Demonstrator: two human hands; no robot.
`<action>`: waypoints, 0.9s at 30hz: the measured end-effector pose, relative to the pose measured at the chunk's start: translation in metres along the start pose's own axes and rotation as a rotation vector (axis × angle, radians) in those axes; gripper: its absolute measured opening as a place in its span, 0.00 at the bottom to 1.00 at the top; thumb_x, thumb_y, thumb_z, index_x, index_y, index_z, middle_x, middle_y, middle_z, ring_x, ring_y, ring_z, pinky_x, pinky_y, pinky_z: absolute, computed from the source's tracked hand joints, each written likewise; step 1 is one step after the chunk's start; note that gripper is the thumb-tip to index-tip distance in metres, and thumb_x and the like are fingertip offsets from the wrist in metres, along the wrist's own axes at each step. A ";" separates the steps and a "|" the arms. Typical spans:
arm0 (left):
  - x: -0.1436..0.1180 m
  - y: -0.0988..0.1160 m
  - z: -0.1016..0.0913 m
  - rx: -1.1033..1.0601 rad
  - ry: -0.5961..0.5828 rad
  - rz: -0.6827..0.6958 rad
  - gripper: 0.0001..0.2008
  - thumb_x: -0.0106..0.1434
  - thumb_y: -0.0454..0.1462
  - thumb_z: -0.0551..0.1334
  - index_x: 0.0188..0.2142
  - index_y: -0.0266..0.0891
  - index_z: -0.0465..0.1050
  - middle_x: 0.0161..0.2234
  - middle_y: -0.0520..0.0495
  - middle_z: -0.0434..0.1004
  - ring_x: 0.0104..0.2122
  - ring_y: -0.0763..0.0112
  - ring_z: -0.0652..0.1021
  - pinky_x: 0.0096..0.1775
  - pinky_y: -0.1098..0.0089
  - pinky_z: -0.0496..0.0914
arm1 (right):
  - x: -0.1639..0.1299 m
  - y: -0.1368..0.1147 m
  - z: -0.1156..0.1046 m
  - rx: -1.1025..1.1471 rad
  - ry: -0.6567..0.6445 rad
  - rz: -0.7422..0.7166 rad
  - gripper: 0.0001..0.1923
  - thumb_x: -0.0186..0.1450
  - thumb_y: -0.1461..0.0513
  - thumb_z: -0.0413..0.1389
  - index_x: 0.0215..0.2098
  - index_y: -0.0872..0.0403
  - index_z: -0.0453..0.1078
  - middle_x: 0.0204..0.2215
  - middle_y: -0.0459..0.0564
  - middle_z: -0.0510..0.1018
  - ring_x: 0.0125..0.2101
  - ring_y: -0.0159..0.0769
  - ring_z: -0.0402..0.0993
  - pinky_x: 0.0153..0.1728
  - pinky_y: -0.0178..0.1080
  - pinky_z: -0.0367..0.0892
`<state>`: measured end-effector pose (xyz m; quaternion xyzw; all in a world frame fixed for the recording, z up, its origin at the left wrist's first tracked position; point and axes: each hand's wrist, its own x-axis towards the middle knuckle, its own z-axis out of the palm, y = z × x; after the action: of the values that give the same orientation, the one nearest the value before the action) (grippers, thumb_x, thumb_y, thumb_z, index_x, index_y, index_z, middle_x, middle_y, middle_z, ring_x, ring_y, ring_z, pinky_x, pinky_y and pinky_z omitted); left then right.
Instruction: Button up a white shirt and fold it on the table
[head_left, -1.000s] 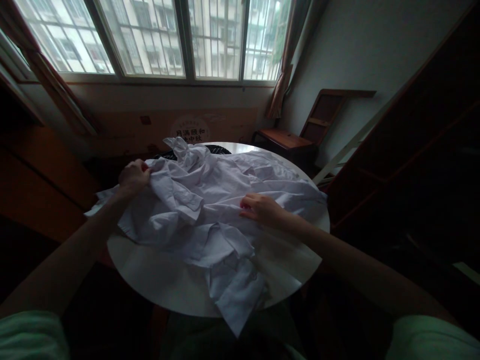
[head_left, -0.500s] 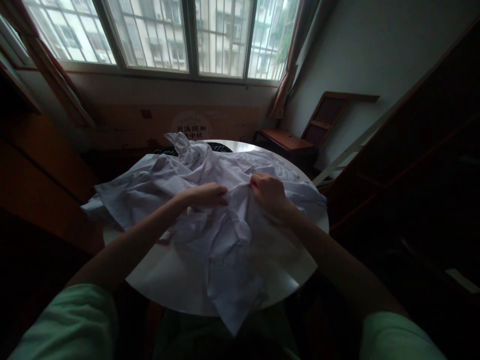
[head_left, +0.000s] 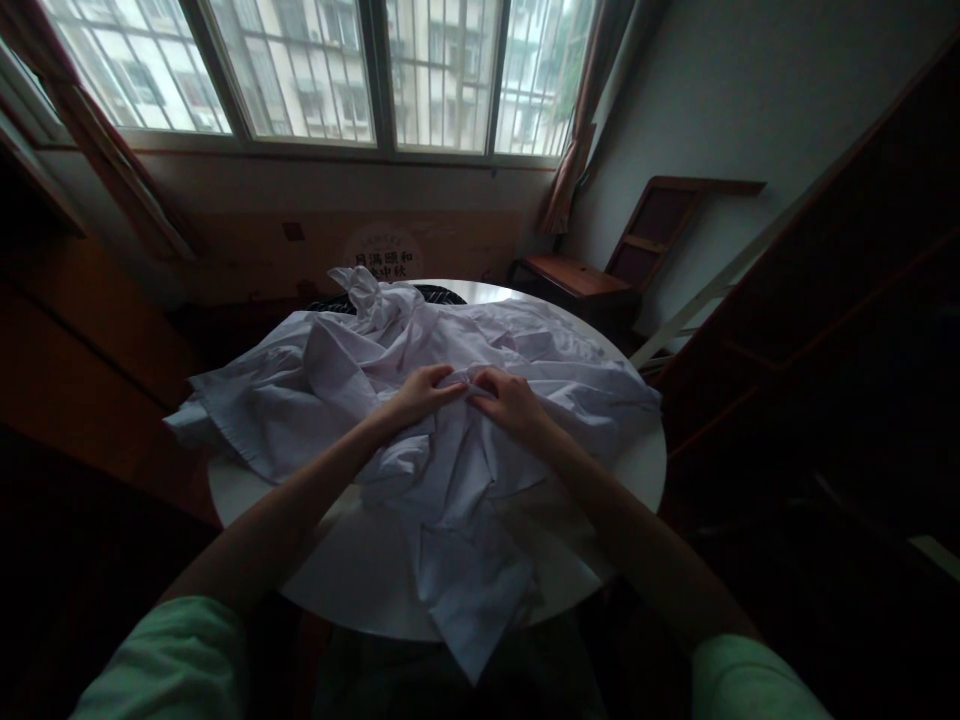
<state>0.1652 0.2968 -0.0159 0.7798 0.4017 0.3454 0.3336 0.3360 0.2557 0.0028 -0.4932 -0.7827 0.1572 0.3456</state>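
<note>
A crumpled white shirt [head_left: 337,370] spreads over a round white table [head_left: 345,560], and a pointed end of the cloth hangs past the near edge. My left hand [head_left: 424,393] pinches a fold near the middle of the shirt. Close beside it, my right hand [head_left: 506,400] grips the same fold, with its thumb and fingers together. The fingertips of both hands nearly meet. What lies between the fingers, apart from cloth, is too small to make out. A twisted bunch of the fabric sticks up at the table's far side.
Behind the shirt a dark woven item [head_left: 442,294] shows at the table's far edge. A wooden chair [head_left: 577,275] stands at the back right. An orange-brown cabinet [head_left: 90,370] is on the left, and barred windows [head_left: 442,80] are ahead.
My right hand has moved left toward my left hand, which has shifted slightly right. The stretch of cloth between them has bunched into a short fold.
</note>
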 end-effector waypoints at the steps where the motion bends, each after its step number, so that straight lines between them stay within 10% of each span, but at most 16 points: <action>1: 0.000 0.000 0.001 -0.012 0.002 0.001 0.17 0.53 0.48 0.58 0.26 0.34 0.67 0.23 0.54 0.64 0.25 0.76 0.64 0.27 0.76 0.58 | 0.000 0.002 -0.002 0.024 0.012 0.015 0.02 0.56 0.64 0.55 0.27 0.56 0.67 0.25 0.46 0.72 0.27 0.30 0.65 0.30 0.33 0.56; 14: -0.006 0.002 0.001 -0.060 -0.137 0.003 0.18 0.56 0.48 0.55 0.30 0.33 0.71 0.22 0.53 0.65 0.25 0.75 0.65 0.27 0.76 0.59 | 0.005 0.020 0.002 0.382 -0.026 0.154 0.10 0.52 0.56 0.53 0.25 0.55 0.65 0.20 0.42 0.65 0.24 0.29 0.60 0.26 0.32 0.54; 27: -0.008 0.009 0.008 0.134 0.074 0.007 0.14 0.56 0.43 0.54 0.21 0.36 0.61 0.20 0.55 0.59 0.24 0.77 0.61 0.27 0.74 0.54 | 0.006 0.021 0.007 0.623 -0.091 0.172 0.11 0.49 0.56 0.55 0.26 0.56 0.66 0.21 0.42 0.66 0.25 0.29 0.60 0.28 0.32 0.56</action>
<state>0.1722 0.2843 -0.0154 0.7884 0.4333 0.3476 0.2642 0.3434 0.2717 -0.0122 -0.4203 -0.6671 0.4397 0.4301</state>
